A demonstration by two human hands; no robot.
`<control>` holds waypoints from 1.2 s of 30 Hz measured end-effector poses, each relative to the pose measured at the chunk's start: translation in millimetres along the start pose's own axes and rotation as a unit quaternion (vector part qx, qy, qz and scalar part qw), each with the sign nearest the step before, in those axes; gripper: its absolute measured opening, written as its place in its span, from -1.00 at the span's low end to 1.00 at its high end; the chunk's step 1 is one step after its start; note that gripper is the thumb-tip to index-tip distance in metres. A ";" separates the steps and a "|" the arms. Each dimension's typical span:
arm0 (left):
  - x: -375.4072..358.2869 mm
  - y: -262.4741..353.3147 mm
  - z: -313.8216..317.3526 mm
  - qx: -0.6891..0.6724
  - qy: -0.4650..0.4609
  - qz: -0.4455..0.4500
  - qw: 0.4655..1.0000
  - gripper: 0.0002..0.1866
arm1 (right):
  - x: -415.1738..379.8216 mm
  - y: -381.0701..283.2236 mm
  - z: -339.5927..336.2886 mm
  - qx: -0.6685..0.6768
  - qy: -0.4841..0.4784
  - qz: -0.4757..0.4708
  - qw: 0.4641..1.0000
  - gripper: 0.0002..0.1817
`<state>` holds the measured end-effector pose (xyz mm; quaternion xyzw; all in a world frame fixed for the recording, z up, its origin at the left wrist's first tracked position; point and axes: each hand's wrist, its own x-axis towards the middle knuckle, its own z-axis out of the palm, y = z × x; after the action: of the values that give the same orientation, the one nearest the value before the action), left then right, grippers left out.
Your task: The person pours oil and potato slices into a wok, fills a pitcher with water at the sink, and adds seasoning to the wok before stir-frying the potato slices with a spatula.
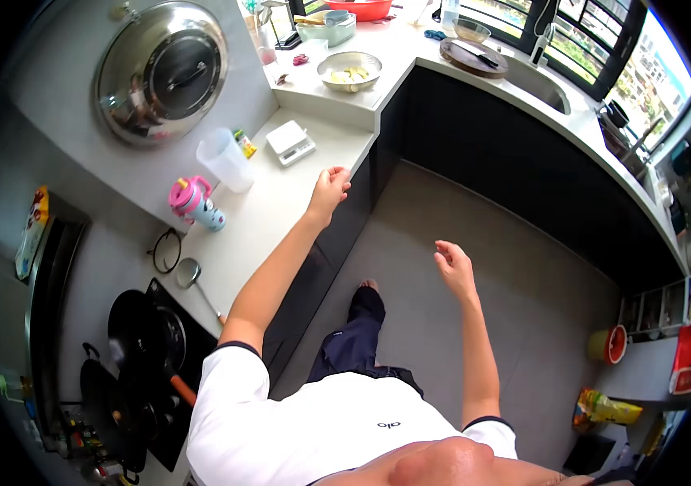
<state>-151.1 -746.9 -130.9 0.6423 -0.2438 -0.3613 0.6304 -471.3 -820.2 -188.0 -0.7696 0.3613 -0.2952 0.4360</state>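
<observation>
The fisheye view bends the room, and the stove corner at the lower left is dark and cluttered, so the pots there are hard to tell apart. The person's own head and shirt cover the bottom of the picture.

The left hand (330,191) hangs over the edge of the counter (280,211), fingers loosely curled and holding nothing; whether the fingertips touch the counter cannot be told. The kitchen scale (291,142) lies on the counter just beyond the fingertips, a little to their left, apart from them. Further left of the fingers stand a clear measuring jug (225,160) and a pink child's cup (193,202), side by side.

The right hand (453,267) is out over the floor (523,275), empty, fingers half curled and slightly apart, well away from every counter.

Past the scale, on the raised corner counter, sits a metal bowl (349,70) with pale food in it. A big steel lid (161,71) leans on the wall above the jug. Nothing lies between the left fingers and the scale.
</observation>
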 end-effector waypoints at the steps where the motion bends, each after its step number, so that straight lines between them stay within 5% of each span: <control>1: 39.1 1.3 4.8 -0.030 -0.001 -0.033 0.999 -0.48 | 15.9 11.6 -6.3 -0.006 0.006 0.006 1.000 -0.70; 6: 260.9 -4.9 21.2 -0.154 0.007 -0.076 0.985 -0.11 | 123.1 72.6 -45.5 -0.050 0.070 0.011 0.996 -0.73; 7: 303.6 -5.9 22.3 -0.220 0.043 -0.134 0.965 -0.02 | 144.7 78.0 -51.7 -0.027 0.070 0.094 0.993 -0.74; 9: 371.3 -2.5 22.0 -0.322 0.060 -0.228 0.917 -0.12 | 185.5 75.3 -68.6 -0.027 0.063 0.121 0.990 -0.74; 12: 445.7 -7.2 21.3 -0.394 0.101 -0.230 0.884 -0.18 | 237.7 90.4 -82.7 -0.054 0.067 0.097 0.992 -0.73; 15: 467.4 -5.8 33.3 -0.372 0.156 -0.221 0.888 -0.33 | 277.4 111.6 -83.8 -0.027 0.057 0.126 0.990 -0.73; 18: 473.2 -14.0 33.9 -0.393 0.115 -0.118 0.904 -0.57 | 317.1 121.6 -77.1 -0.031 -0.002 0.115 0.993 -0.73; 23: 369.1 8.0 36.2 -0.426 0.083 -0.052 0.900 -0.66 | 407.6 102.8 -56.3 0.020 -0.106 0.038 0.993 -0.71; 26: 281.8 -2.6 18.5 -0.382 0.147 -0.083 0.909 -0.66 | 453.5 53.4 -15.3 0.133 -0.214 0.042 0.967 -0.59; 29: 168.5 26.9 20.5 -0.297 0.233 -0.052 0.925 -0.70 | 460.1 -36.8 28.3 0.212 -0.363 0.008 0.907 -0.39; 33: 33.5 17.9 10.9 -0.256 0.368 -0.035 0.893 -0.67 | 403.8 -124.8 97.5 0.175 -0.534 -0.002 0.827 -0.41; 36: -64.0 15.7 1.1 -0.272 0.452 -0.009 0.850 -0.59 | 343.8 -157.3 159.4 0.152 -0.667 0.085 0.724 -0.49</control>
<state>-189.4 -699.7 -105.3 0.5399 0.1813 -0.0889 0.8171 -107.6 -970.5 -72.1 -0.6569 -0.0087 0.2821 0.6991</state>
